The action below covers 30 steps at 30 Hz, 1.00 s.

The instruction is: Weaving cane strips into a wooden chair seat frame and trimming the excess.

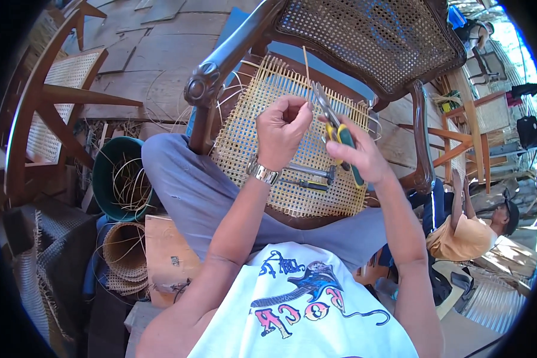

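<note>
My left hand (283, 130), wearing a metal-band watch, is closed in a pinch over the chair seat. A thin cane strip (306, 62) stands up from its fingertips. Pliers (338, 132) with green and yellow handles are gripped in my right hand (361, 149), their jaws pointing up beside the strip; I cannot tell whether they touch it. Under both hands lies the woven cane seat (238, 140) of a dark carved wooden armchair (212, 71). A hammer (330, 174) and a screwdriver-like tool with a yellow and black handle (313, 185) rest on the weave.
Left of my knee, a green bucket (104, 173) holds loose cane strands, with rolled cane webbing (124, 247) below it. Another caned chair (56, 113) lies at far left. On the right, a person in an orange shirt (462, 235) sits near other wooden chair frames (459, 140).
</note>
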Tool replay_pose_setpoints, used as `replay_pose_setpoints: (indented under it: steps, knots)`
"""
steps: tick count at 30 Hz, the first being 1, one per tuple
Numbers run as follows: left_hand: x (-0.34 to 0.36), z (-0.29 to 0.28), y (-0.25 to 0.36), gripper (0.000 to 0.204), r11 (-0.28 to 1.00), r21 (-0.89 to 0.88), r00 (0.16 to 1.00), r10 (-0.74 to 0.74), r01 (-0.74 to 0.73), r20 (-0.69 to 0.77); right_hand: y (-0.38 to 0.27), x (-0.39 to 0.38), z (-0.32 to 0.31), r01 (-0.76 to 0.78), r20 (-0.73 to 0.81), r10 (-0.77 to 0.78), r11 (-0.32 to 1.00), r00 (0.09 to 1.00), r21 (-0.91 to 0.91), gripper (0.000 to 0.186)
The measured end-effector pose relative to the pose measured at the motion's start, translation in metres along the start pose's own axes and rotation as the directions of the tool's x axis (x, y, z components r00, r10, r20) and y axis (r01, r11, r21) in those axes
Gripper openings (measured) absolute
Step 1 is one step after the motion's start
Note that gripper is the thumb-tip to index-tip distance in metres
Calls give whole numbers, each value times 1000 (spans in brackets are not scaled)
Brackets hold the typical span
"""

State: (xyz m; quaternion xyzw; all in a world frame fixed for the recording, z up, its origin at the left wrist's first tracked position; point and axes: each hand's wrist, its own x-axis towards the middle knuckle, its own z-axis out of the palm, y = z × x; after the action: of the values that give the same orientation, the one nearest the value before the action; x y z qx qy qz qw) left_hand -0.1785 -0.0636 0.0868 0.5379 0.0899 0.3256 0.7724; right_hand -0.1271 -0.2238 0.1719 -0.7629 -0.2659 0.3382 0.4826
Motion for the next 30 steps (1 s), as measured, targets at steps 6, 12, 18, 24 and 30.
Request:
replay_pose_setpoints:
  steps: [6,12,18,24,30]
  knots:
    - [1,-7,4,6,1000,-10,999,-23,23,-27,-23,21,-1,77,107,-74,997,991,-26,56]
    - [1,-8,-2,9,1000,-6,1000,-10,10,3,-13,18,-4,44,52,-43,999,998,-22,56]
    - [-2,-9,-5,8,996,-34,995,-87,88,45,-22,13,-7,-11,74,13,1000,997,-27,51]
    - [-1,-2,0,10,999,-39,1000,18,-18,-6,-9,17,-14,-8,-45,6,999,999,-32,55]
    - [-2,-2,-9,10,999,6,998,-42,42,42,-17,12,-10,50,27,-48,997,998,-64,51]
